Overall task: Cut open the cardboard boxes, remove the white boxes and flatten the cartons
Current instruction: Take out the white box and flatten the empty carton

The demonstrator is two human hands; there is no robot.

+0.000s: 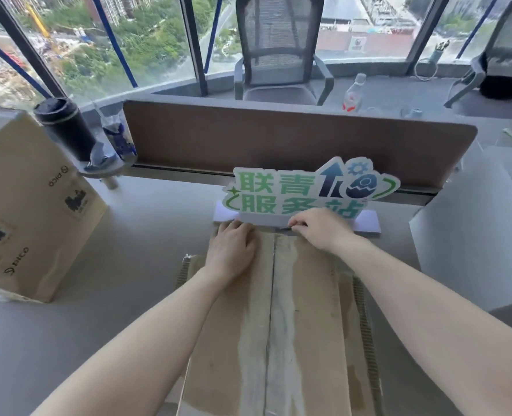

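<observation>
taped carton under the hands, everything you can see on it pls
The carton is brown corrugated cardboard, lying lengthwise on the grey desk, running away from the camera toward the green-lettered sign. A strip of clear tape covers its centre seam, where a dark line shows. Fluted edges show along both sides. The left hand presses flat on its far left. The right hand pinches something small and dark at the seam's far end.

I'm looking at an office high up in a tower. A grey desk (68,325) is split from the next one by a brown divider panel (278,136), with mesh office chairs (278,49) behind it. Floor-to-ceiling windows (146,34) look down on streets and trees far below. A green-lettered standing sign (293,190) sits against the divider.
</observation>
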